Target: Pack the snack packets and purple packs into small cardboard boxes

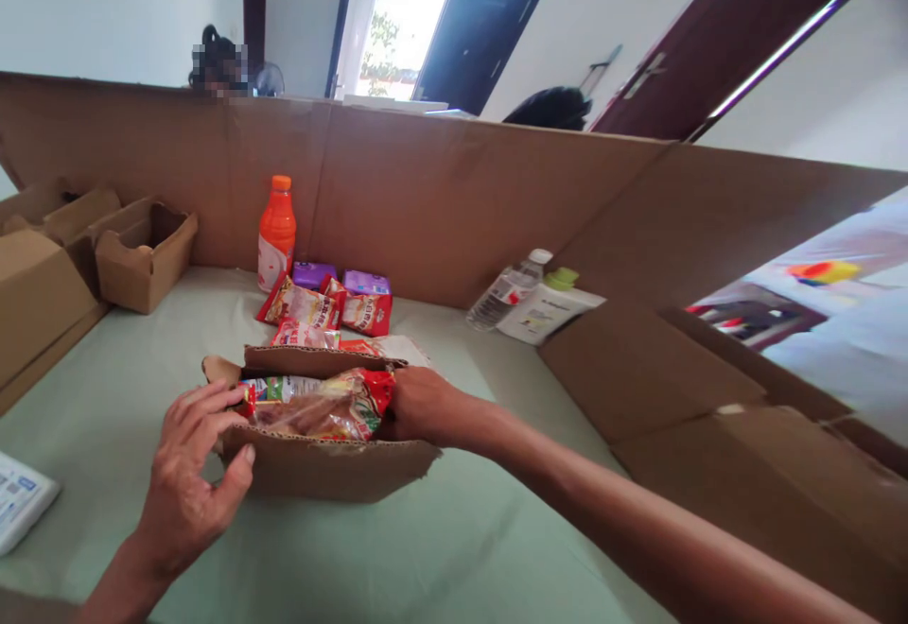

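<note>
one cardboard wall [426,199] enclosed one green cloth [497,548]. at its middle stood one open box [319,473], the hub of these directions. one carton [142,269] stood near 10 o'clock.

of two hands, the left hand [195,473] curved round the box's 9 o'clock end, thumb and fingers apart; the right hand [422,407] reached in at 3 o'clock, its fingers hidden, so its grip could not be told. inside lay at least two bags, a red, clear one [319,407] nearest.

two bottles stood out: orange [276,246] at 11, clear [497,301] at 2, beside one tube [546,314]. at 12 were at least three red packets [366,313] and two purple packs [367,282].

the red packets bore white characters and the tube one dark line, both too blurred to read.
</note>
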Tool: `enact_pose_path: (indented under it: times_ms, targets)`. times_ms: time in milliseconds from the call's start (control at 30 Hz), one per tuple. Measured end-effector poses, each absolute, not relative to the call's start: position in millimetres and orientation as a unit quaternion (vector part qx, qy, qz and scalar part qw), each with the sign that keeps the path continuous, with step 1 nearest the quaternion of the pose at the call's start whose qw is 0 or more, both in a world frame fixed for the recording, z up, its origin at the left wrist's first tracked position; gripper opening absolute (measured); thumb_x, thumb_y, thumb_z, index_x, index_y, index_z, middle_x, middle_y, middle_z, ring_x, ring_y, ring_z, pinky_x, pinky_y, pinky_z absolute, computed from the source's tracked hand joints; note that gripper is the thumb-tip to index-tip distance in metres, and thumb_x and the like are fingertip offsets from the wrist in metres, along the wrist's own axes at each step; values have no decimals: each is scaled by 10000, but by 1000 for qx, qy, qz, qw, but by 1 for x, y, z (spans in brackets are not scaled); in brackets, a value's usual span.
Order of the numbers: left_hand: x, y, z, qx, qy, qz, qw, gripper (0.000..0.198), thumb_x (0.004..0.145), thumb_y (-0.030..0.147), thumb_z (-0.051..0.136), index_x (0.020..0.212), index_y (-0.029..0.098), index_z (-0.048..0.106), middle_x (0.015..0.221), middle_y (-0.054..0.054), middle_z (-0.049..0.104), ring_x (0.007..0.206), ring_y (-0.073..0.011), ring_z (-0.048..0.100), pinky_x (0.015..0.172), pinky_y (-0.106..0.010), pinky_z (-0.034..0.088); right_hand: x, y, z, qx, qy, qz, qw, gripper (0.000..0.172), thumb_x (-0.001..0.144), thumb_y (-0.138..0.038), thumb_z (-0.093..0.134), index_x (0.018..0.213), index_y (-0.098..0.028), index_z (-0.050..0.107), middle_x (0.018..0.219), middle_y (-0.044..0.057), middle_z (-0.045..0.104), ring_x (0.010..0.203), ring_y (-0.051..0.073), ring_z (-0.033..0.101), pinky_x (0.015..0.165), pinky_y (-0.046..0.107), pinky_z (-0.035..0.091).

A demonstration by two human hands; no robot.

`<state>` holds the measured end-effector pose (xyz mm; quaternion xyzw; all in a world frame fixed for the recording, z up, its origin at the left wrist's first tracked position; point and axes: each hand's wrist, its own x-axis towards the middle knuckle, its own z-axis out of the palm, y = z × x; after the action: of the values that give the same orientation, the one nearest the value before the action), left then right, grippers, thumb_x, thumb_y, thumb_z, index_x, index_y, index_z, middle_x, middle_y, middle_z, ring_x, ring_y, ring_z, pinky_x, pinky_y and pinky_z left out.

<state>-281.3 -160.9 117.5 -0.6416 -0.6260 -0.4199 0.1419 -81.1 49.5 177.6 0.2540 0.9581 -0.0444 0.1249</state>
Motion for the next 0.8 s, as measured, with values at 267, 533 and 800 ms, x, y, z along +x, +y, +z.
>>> enact_pose_path:
  times_ms: [267,533,800]
  targets:
    - [-312,-168,145,-737,-615,-263,103,380,838,223,637,1218,239,636,1205,-59,747,1273,-314,605,1179,-649,306,-38,49,233,207,971,-110,-36,243,904,-280,628,1107,-234,753,1038,57,768,891,219,708,765,316,521]
    - [-318,-154,172,-783,-575,-215,104,296,866,227,626,1160,203,641,1092,-55,764,1071,-227,711,1185,-530,385,-87,56,198,44,949,-250,187,402,892,-33,477,1130,-184,764,1140,64,764,1013,187,701,894,284,518]
    - [-323,-151,146,-768,-583,-240,113,309,894,196,611,1201,214,578,1065,-30,746,1042,-194,702,1205,-515,344,-71,75,202,77,940,-304,135,300,992,-272,478,1014,-176,762,1022,65,748,909,176,661,838,276,494]
